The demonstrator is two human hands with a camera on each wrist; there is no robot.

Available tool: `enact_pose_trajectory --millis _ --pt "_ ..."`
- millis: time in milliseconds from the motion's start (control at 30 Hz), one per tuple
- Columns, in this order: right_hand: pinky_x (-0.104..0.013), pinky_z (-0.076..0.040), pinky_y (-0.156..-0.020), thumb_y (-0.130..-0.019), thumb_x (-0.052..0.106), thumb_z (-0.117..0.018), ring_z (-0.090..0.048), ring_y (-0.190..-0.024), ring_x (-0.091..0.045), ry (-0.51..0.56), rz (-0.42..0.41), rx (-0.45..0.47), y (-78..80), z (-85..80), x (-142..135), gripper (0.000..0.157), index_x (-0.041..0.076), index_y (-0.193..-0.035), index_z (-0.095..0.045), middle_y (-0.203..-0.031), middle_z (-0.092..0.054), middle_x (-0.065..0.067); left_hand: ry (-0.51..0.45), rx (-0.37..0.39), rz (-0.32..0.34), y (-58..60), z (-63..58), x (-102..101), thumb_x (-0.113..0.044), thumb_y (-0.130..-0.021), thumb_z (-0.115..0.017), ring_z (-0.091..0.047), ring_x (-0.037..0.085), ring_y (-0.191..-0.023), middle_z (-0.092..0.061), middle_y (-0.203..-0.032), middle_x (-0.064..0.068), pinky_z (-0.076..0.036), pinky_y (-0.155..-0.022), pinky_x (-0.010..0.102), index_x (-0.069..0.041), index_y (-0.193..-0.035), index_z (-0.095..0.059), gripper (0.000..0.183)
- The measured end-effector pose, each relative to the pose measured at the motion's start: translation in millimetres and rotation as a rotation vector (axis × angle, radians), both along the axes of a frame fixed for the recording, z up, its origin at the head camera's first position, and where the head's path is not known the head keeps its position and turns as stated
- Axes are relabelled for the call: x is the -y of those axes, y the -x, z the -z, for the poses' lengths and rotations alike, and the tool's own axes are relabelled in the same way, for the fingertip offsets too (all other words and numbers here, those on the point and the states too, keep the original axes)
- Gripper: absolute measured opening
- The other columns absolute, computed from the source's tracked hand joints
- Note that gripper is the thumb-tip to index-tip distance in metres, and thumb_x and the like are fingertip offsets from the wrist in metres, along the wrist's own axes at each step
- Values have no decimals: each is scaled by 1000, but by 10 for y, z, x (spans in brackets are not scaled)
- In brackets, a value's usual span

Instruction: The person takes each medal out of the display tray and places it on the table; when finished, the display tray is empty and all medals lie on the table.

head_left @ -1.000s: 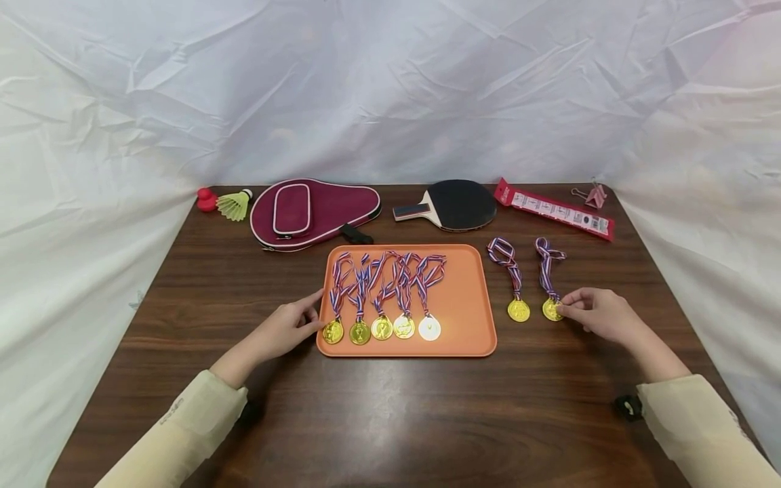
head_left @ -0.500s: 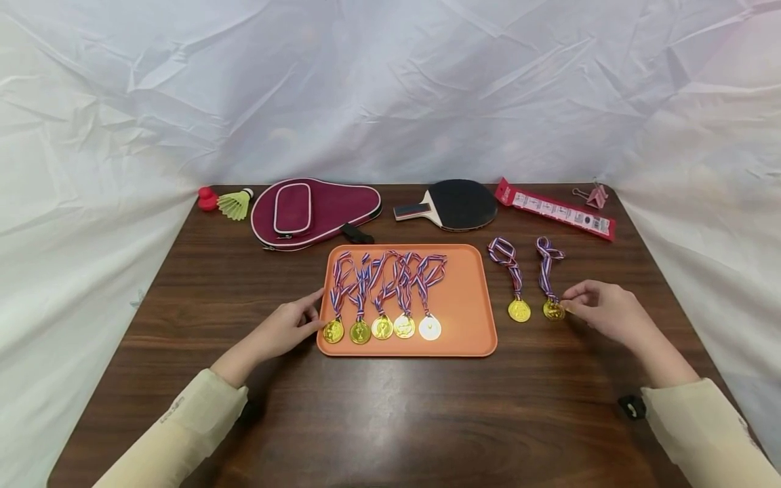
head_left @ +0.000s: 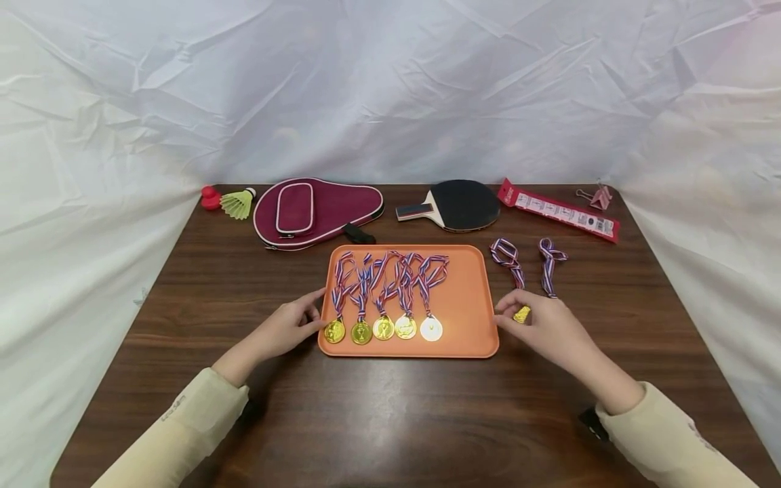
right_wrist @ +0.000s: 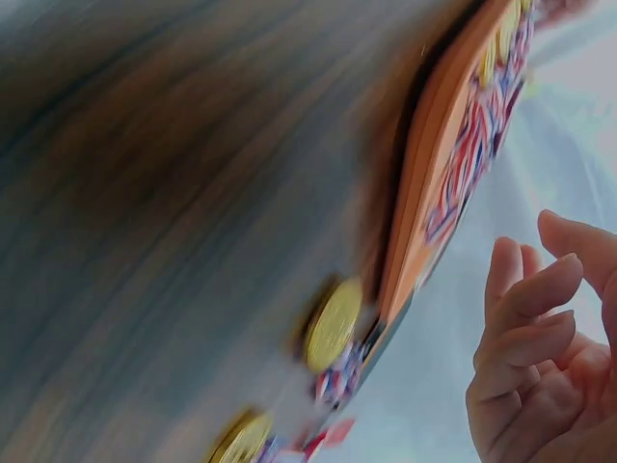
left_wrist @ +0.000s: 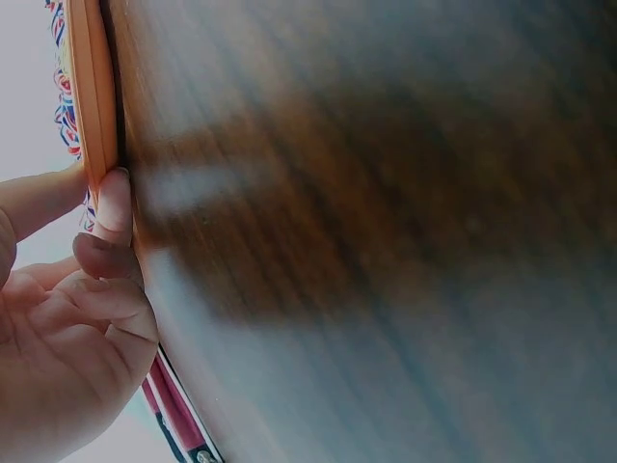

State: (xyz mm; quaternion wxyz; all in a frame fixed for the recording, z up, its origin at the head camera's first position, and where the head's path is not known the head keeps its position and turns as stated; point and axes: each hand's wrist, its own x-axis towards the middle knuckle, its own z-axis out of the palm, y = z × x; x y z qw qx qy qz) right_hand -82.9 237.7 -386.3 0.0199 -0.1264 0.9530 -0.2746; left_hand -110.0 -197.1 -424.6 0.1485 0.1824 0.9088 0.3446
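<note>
My left hand (head_left: 281, 329) pinches the left rim of the orange tray (head_left: 466, 298); in the left wrist view the thumb (left_wrist: 43, 203) and a finger (left_wrist: 114, 204) meet its edge. Several medals on striped ribbons lie in a row in the tray, gold ones (head_left: 361, 331) and a paler one (head_left: 431, 329) at the right. Two gold medals lie on the table right of it; my right hand (head_left: 555, 325) passes over them in the head view, partly hiding them, fingertips close to the tray's right rim. The right wrist view shows its fingers (right_wrist: 525, 352) loosely bent, holding nothing, and both medals (right_wrist: 334, 325).
Along the back of the table (head_left: 390, 420) lie a red rubber duck (head_left: 210, 198), a yellow shuttlecock (head_left: 236, 204), a maroon paddle case (head_left: 342, 203), a black table tennis paddle (head_left: 466, 205), a red packet (head_left: 558, 211) and a pink binder clip (head_left: 601, 198). White cloth (head_left: 390, 95) hangs behind.
My right hand has let go of the rightmost medal and moved left to beside the tray's right rim. The left hand stays on the tray's left rim.
</note>
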Motion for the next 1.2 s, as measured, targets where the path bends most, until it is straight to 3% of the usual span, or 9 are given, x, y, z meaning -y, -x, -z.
enact_pose_trajectory --millis 433,767,1200 --pt "-25 -40 -50 -77 33 -69 -51 -59 -8 103 -91 66 29 205 443 17 23 -89 -63 -73 -57 13 -9 8 -17 -11 0 -11 -19 -87 -60 -44 13 -55 -53 -77 -1 -37 -49 25 -6 -137 -32 59" --pt "-24 -41 -55 -75 27 -71 -50 -61 -4 45 -161 59 103 255 636 22 20 -95 -65 -72 -55 14 -4 12 -24 -2 4 -8 -19 -87 -60 -44 13 -55 -52 -78 -1 -37 -49 25 -7 -138 -32 59" --pt "-29 -39 -57 -68 39 -75 -48 -64 -10 3 -155 212 266 268 784 33 20 -93 -64 -71 -53 6 -5 25 -25 -6 15 -4 -19 -87 -60 -45 14 -56 -53 -79 -1 -37 -50 26 -8 -138 -32 59"
